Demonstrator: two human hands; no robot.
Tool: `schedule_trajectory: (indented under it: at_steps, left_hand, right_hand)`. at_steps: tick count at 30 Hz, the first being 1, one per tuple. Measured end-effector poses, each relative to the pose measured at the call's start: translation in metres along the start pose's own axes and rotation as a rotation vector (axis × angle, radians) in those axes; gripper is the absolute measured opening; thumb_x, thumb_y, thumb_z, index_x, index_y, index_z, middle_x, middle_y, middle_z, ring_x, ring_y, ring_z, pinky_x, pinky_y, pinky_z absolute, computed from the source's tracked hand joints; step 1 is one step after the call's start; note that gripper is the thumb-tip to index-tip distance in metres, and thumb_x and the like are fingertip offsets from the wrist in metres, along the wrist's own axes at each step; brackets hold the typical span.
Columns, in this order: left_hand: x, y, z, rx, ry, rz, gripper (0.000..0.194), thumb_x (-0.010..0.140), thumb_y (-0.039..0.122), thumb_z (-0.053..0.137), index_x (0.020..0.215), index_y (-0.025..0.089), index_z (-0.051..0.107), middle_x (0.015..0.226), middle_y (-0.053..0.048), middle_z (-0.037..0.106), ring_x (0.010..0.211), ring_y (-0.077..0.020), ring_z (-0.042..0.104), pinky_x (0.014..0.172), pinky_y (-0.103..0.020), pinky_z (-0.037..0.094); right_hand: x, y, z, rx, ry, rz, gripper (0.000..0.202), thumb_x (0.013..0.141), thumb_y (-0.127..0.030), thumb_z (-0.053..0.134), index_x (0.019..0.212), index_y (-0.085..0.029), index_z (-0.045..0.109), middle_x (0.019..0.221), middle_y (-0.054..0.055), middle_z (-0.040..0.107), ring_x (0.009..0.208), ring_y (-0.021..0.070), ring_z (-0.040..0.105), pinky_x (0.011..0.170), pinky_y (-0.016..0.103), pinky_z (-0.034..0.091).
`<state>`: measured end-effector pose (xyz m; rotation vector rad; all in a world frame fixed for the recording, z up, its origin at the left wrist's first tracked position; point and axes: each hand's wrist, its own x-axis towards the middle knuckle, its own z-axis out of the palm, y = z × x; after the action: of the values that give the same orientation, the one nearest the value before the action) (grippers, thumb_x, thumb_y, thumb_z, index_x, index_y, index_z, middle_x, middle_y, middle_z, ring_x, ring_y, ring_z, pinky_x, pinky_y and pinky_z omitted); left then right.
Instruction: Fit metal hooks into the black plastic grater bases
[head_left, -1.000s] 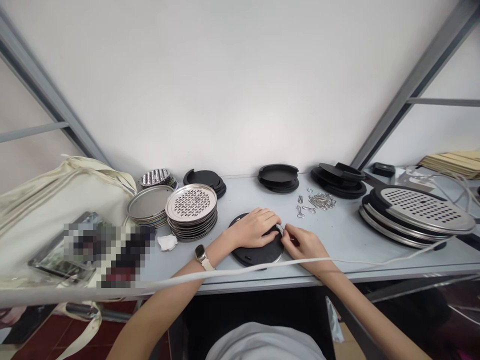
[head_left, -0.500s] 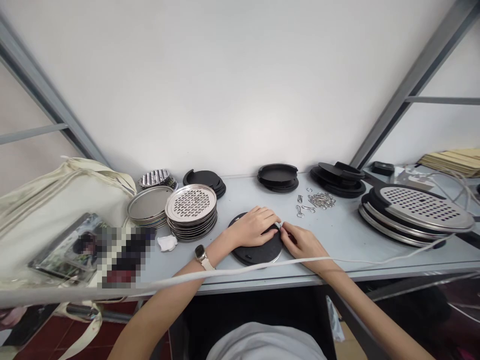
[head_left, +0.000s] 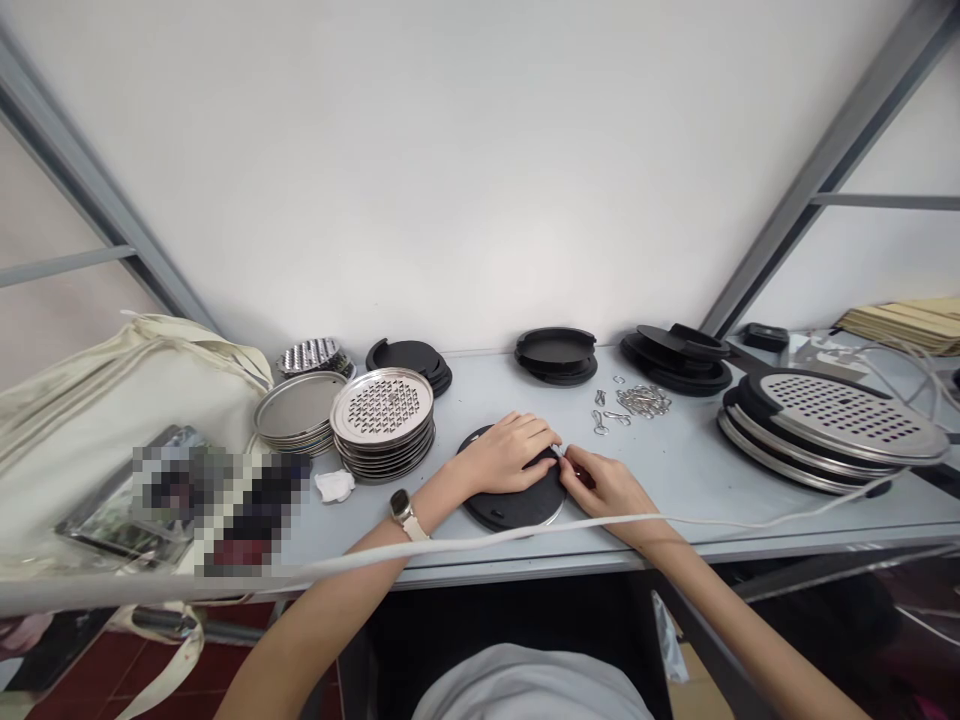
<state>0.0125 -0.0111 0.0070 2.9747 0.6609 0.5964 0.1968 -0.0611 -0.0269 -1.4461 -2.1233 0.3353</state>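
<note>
A round black disc [head_left: 517, 503] with a silvery rim showing underneath lies near the table's front edge. My left hand [head_left: 506, 455] rests across its top, fingers together and bent over the far right edge, holding it against the table. My right hand [head_left: 604, 485] is closed at the disc's right edge, with thumb and forefinger pinched on a small metal clip [head_left: 557, 452]. The clip is mostly hidden between the fingertips of both hands. Beyond my right hand lies a pile of similar-looking metal clips [head_left: 643, 401], with several loose ones beside it.
To the left stand stacked metal grater discs [head_left: 382, 410], plain metal discs [head_left: 300, 408] and a cream bag [head_left: 97, 400]. Black round holders [head_left: 556, 352] line the wall. Assembled graters [head_left: 847, 415] are stacked at right. A white cable [head_left: 480, 541] crosses in front of my forearms.
My right fingertips have shifted very slightly at the disc's edge. My left hand and the disc have stayed in place.
</note>
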Motion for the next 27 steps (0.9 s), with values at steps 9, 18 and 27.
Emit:
schedule_trajectory:
  at_steps: [9, 18, 27]
  left_hand:
    - [0.0006, -0.0001, 0.0012, 0.004, -0.001, 0.007, 0.024, 0.090, 0.027, 0.041, 0.107, 0.014, 0.050, 0.102, -0.008, 0.057, 0.098, -0.0199, 0.050, 0.089, -0.033, 0.037]
    - [0.0009, -0.0001, 0.0017, 0.033, -0.001, 0.024, 0.022, 0.090, 0.025, 0.039, 0.105, 0.013, 0.051, 0.100, -0.009, 0.056, 0.097, -0.0209, 0.051, 0.088, -0.034, 0.038]
    - [0.0010, 0.0016, 0.0023, -0.001, 0.034, 0.064, 0.026, 0.089, 0.020, 0.039, 0.114, 0.012, 0.045, 0.108, -0.012, 0.053, 0.103, -0.0223, 0.049, 0.090, -0.036, 0.040]
  right_hand:
    - [-0.0019, 0.0002, -0.0008, 0.026, 0.009, 0.014, 0.027, 0.088, -0.033, 0.037, 0.065, -0.021, 0.038, 0.056, -0.003, 0.048, 0.049, 0.0093, 0.041, 0.050, 0.021, 0.030]
    - [-0.0017, 0.0048, 0.0034, -0.006, 0.041, 0.037, 0.028, 0.090, -0.035, 0.034, 0.066, -0.021, 0.034, 0.055, -0.004, 0.047, 0.048, 0.0102, 0.042, 0.051, 0.022, 0.029]
    - [0.0019, 0.0072, 0.0041, -0.055, 0.007, 0.035, 0.025, 0.092, -0.035, 0.030, 0.075, -0.022, 0.043, 0.062, 0.000, 0.056, 0.051, 0.0133, 0.048, 0.052, 0.023, 0.032]
